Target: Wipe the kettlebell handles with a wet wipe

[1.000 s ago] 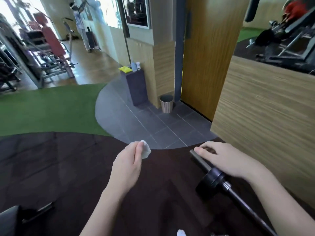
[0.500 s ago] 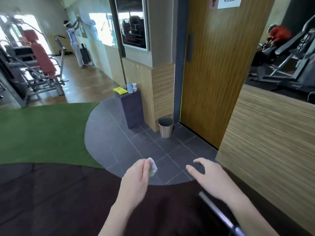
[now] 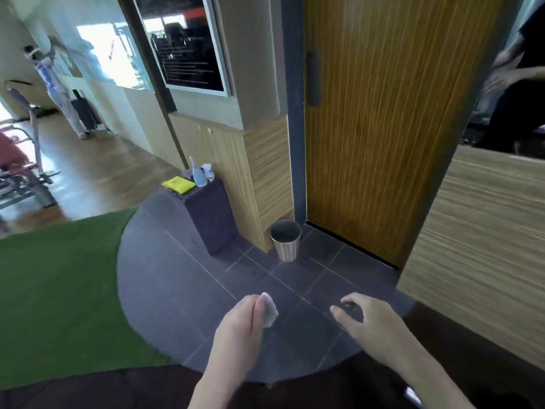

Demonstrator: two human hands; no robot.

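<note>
left hand (image 3: 240, 326): pinching a crumpled white wet wipe (image 3: 269, 309) at its fingertips, near centre | right hand (image 3: 373, 321): empty, fingers loosely spread, to the right of the wipe | both over grey floor tiles (image 3: 182, 290) | farther off: small waste bin (image 3: 285, 240) beside wooden door (image 3: 380, 119)

Two hands: left hand (image 3: 240, 326), right hand (image 3: 373, 323); one wipe (image 3: 269, 309); one bin (image 3: 285, 240); two bottles (image 3: 199, 175).

The bin (image 3: 285, 241) stood at my twelve o'clock, before the door (image 3: 383, 128); the stand (image 3: 211, 215) at eleven carried bottles (image 3: 200, 176); turf (image 3: 59, 290) lay at nine.
</note>
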